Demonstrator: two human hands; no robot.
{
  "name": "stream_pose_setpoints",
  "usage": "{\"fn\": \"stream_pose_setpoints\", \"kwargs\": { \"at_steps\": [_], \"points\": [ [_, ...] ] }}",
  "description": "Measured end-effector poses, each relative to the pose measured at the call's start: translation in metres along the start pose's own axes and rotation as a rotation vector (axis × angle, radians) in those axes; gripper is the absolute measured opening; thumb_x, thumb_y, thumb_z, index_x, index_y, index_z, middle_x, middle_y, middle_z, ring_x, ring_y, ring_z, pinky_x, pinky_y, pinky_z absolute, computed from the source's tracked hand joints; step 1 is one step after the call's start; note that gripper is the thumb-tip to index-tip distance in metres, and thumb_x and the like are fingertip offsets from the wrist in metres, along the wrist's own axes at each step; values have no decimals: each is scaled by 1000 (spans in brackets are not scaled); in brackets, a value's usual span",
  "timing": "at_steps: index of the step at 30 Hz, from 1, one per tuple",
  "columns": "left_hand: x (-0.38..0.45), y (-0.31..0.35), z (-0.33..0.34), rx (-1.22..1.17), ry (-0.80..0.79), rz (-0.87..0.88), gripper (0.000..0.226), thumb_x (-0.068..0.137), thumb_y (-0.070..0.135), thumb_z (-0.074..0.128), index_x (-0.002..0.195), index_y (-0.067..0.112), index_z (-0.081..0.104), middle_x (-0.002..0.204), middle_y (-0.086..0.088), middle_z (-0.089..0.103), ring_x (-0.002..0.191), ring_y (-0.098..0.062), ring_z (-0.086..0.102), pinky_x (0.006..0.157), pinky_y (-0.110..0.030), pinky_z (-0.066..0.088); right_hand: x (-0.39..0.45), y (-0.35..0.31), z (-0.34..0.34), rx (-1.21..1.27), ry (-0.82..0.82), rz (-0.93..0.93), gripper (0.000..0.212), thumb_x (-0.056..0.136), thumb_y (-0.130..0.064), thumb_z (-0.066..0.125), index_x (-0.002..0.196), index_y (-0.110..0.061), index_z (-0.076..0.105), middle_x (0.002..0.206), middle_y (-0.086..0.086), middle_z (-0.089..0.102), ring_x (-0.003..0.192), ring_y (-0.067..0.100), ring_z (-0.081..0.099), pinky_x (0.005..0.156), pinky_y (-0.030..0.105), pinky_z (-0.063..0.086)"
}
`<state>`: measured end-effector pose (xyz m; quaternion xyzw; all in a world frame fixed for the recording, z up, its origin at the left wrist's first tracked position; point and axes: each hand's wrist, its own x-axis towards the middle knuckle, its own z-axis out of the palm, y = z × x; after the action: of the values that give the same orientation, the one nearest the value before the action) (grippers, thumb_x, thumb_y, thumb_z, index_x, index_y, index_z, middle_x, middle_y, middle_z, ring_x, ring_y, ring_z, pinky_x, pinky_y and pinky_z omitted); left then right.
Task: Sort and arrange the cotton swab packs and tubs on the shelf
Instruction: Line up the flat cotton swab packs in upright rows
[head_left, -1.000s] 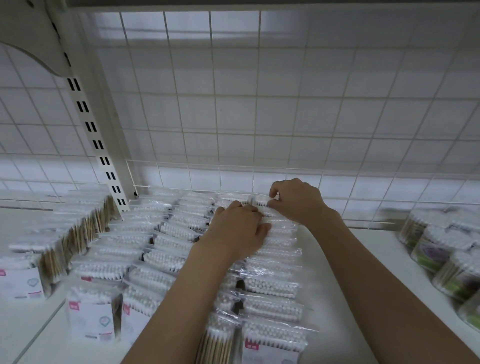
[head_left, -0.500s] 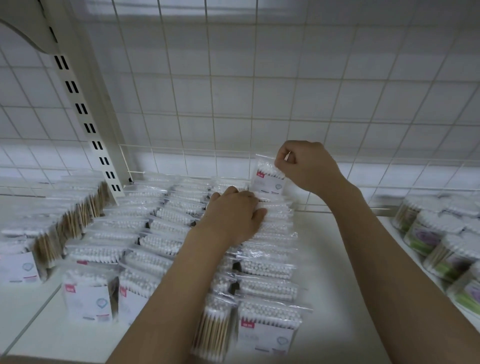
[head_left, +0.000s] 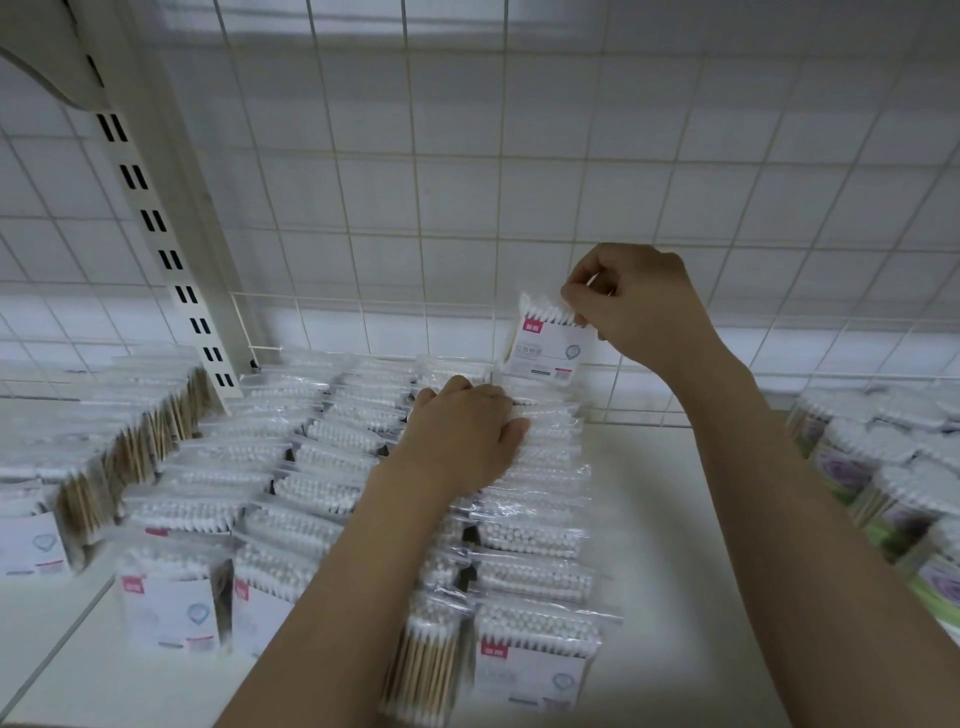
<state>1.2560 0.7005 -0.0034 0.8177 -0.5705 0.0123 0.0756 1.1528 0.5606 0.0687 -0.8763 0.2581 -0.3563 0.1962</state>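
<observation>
The cotton swab pack (head_left: 548, 343) hangs in the air just above the far end of the right-hand row of packs (head_left: 535, 499), close to the wire grid back panel (head_left: 467, 182). It looks light — a thin clear bag of wooden-stemmed swabs with a printed card face, so it should weigh next to nothing but crinkle and slide between the fingers. The film is probably slippery and the body soft enough to bend, so the sealed top edge is the sensible place to pinch it, and that is where it is held.

The right hand (head_left: 639, 312) grips that top edge, fingers and thumb curled round it, and the pack dangles below and to the left of the knuckles with its label facing the camera. The left hand (head_left: 462, 436) lies lower and nearer, palm down with fingers laid flat across the tops of the rows, holding nothing — seemingly steadying the upright packs, which would tip easily.

More rows of packs (head_left: 291, 467) fill the shelf (head_left: 675, 519) to the left. The round tubs (head_left: 893, 478) stand well apart on the right, beyond a bare strip of shelf.
</observation>
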Motion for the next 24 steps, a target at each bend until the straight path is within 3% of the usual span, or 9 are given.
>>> {"fn": "stream_pose_setpoints", "kwargs": {
  "at_steps": [4,8,13,18,24],
  "points": [
    [0,0,0,-3,5,-5,37,98,40,28,105,17,56,121,6,55,114,-19,41,95,-39,31,3,6,9,-69,49,-20,8,85,-16,56,82,-13,63,69,-4,64,61,11,55,60,20,42],
    [0,1,0,7,-1,-4,40,98,41,28,113,17,56,129,5,52,118,-21,40,96,-40,31,6,12,27,-155,40,-52,9,85,-15,55,81,-13,62,70,-2,66,65,13,54,58,20,40],
    [-1,2,-3,31,-38,-5,41,99,41,25,114,16,54,134,6,48,121,-22,36,98,-42,30,7,21,43,-133,22,-31,10,86,-14,52,79,-15,60,66,0,63,65,18,59,62,28,50],
    [1,2,-3,36,-51,-6,42,99,41,24,118,16,53,138,6,45,122,-23,35,99,-42,29,10,21,44,-219,114,-55,11,87,-16,51,84,-12,61,67,2,63,59,20,56,55,25,44],
    [3,2,-1,35,-47,-10,46,99,41,24,130,18,49,144,5,39,127,-22,31,101,-42,26,0,28,70,-90,10,-31,12,85,-10,51,77,-9,61,54,-8,48,54,15,50,57,27,47]
  ]
}}
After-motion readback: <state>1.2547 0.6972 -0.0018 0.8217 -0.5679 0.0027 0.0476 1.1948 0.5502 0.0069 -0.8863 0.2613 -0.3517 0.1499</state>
